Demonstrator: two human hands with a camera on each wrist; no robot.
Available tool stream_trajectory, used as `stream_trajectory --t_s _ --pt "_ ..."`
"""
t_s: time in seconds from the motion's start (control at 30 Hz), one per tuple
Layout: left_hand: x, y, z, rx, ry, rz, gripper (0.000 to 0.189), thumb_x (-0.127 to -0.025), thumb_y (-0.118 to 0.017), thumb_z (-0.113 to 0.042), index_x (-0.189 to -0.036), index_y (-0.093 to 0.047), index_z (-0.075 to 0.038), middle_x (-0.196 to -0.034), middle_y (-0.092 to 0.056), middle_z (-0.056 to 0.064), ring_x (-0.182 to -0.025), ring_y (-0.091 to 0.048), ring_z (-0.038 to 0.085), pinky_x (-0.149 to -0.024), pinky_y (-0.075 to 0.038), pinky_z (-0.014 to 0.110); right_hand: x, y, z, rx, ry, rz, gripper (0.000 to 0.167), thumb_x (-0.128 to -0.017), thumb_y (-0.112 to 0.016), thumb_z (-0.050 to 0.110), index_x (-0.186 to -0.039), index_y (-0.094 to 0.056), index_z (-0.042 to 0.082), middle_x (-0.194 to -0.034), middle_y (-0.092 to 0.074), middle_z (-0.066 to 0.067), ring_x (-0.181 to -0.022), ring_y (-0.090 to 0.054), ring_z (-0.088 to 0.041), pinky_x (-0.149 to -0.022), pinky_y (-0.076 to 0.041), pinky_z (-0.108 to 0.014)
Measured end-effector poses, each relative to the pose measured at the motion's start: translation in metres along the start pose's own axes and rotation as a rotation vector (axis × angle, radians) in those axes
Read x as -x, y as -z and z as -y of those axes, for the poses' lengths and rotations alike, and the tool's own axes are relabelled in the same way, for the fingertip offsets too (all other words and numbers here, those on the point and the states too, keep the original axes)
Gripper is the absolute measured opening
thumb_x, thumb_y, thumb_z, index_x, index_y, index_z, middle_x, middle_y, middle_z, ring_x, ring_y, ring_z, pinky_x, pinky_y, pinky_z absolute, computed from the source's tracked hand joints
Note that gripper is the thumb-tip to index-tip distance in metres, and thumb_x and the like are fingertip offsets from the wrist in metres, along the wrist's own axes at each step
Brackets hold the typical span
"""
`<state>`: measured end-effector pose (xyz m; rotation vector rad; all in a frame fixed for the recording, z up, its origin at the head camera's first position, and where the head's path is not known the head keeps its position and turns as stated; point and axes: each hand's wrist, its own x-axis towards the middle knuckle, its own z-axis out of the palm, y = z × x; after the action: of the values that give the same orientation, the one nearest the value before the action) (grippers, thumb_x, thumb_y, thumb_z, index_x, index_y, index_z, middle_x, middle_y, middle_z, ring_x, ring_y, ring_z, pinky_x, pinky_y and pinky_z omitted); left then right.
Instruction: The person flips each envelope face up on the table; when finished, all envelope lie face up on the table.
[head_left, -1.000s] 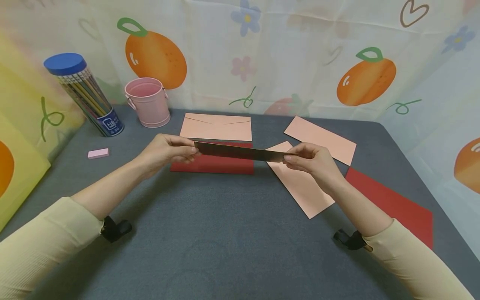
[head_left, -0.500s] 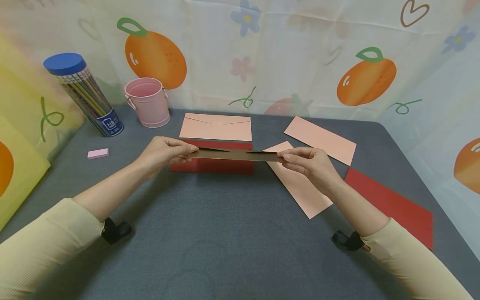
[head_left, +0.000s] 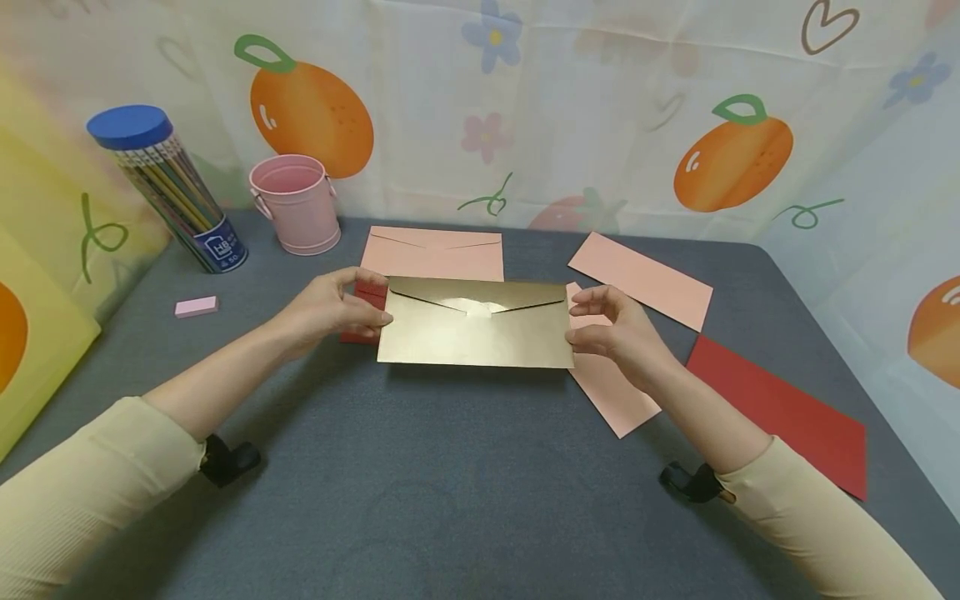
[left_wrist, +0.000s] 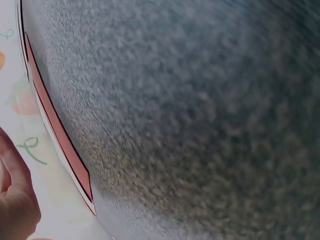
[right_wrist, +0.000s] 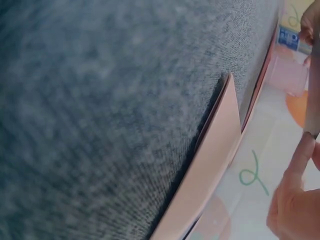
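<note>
A shiny gold envelope [head_left: 472, 342] is held above the table in the head view, its flap side facing up toward me. My left hand [head_left: 337, 304] pinches its left edge between thumb and fingers. At the right edge my right hand [head_left: 618, 333] holds it the same way; the right wrist view shows the fingertips [right_wrist: 305, 145] on the envelope's edge. Behind and below it lies a red envelope [head_left: 358, 332], mostly hidden. A pink envelope [head_left: 435, 250] with its flap showing lies at the back, and another pink envelope [head_left: 611, 396] is partly under the right hand.
Farther right lie a third pink envelope [head_left: 648, 279] and a second red envelope [head_left: 780, 412]. A tube of pencils [head_left: 180, 196] with a blue lid, a pink bucket [head_left: 296, 208] and a pink eraser [head_left: 197, 307] stand at the left. A patterned curtain [head_left: 570, 108] borders the back.
The gold envelope, seen nearly edge-on before, has been tilted so that its flap side faces me. Both hands still hold its ends and have shifted only slightly.
</note>
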<state>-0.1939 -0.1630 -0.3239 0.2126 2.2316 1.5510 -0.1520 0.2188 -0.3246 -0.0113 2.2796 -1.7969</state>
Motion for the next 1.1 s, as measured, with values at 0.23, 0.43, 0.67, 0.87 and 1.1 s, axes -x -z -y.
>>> stream_trajectory --t_s 0.23,0.43,0.67,0.87,1.1 --pt "-0.001 0.007 0.003 -0.078 -0.013 0.087 0.068 -0.088 -0.072 -0.015 -0.148 -0.040 -0.017 -0.081 -0.072 -0.003 -0.077 -0.069 0.011 -0.076 -0.060 0.028 0.000 -0.003 0.003 0.037 -0.038 0.079 0.075 -0.086 -0.067 0.001 -0.152 -0.034 0.012 -0.128 -0.051 -0.016 -0.083 -0.067 -0.011 -0.073 -0.060 -0.028" --pt "-0.001 0.016 0.004 -0.062 0.009 0.118 0.062 -0.088 -0.073 -0.015 -0.141 -0.042 -0.012 -0.088 -0.071 -0.003 -0.083 -0.068 0.012 -0.080 -0.059 0.027 -0.001 -0.007 0.008 0.047 -0.058 0.115 0.074 -0.085 -0.070 0.002 -0.150 -0.037 0.012 -0.112 -0.050 -0.011 -0.074 -0.065 -0.011 -0.070 -0.061 -0.029" --pt "-0.003 0.032 0.007 -0.094 0.024 0.185 0.050 -0.087 -0.074 -0.015 -0.128 -0.050 0.000 -0.098 -0.064 0.000 -0.087 -0.068 0.012 -0.084 -0.059 0.026 0.001 -0.017 0.009 0.060 -0.091 0.165 0.074 -0.085 -0.069 0.003 -0.150 -0.036 0.014 -0.114 -0.052 -0.011 -0.078 -0.066 -0.012 -0.072 -0.062 -0.031" --pt "-0.002 0.044 0.011 -0.147 0.063 0.264 0.047 -0.085 -0.075 -0.010 -0.122 -0.052 0.005 -0.097 -0.059 0.003 -0.084 -0.068 0.011 -0.084 -0.061 0.029 0.002 -0.029 0.003 0.026 -0.126 0.229 0.071 -0.086 -0.064 -0.005 -0.150 -0.036 0.010 -0.109 -0.053 -0.009 -0.079 -0.065 -0.013 -0.073 -0.062 -0.032" --pt "0.001 0.051 0.016 -0.212 0.132 0.381 0.041 -0.082 -0.078 -0.008 -0.113 -0.055 0.006 -0.085 -0.063 0.001 -0.080 -0.069 0.012 -0.082 -0.061 0.030 0.004 -0.040 -0.005 0.010 -0.162 0.301 0.068 -0.085 -0.063 -0.008 -0.146 -0.037 0.003 -0.103 -0.056 -0.010 -0.078 -0.067 -0.016 -0.076 -0.062 -0.034"
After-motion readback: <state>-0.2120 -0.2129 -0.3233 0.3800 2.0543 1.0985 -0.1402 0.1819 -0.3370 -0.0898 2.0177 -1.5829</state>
